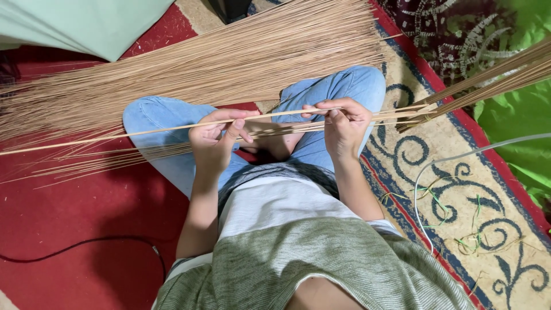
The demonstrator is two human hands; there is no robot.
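Observation:
My left hand point(217, 138) pinches a long thin tan stick point(143, 131) that runs level across my lap and far out to the left. My right hand point(342, 124) grips the same stick further along, above a few more thin sticks point(396, 117) lying across my knee. I sit cross-legged in blue jeans point(166, 115). A large fan of similar thin sticks point(218, 63) spreads over the floor beyond my knees. A bound bundle of sticks point(488, 80) reaches in from the upper right, its end near my right hand.
A red carpet point(86, 206) with a cream and blue patterned border point(459, 189) covers the floor. A black cable point(80, 245) lies at the lower left, a white cable point(436, 166) at the right. Green scraps point(468, 241) litter the border. Pale green cloth point(86, 23) sits at the upper left.

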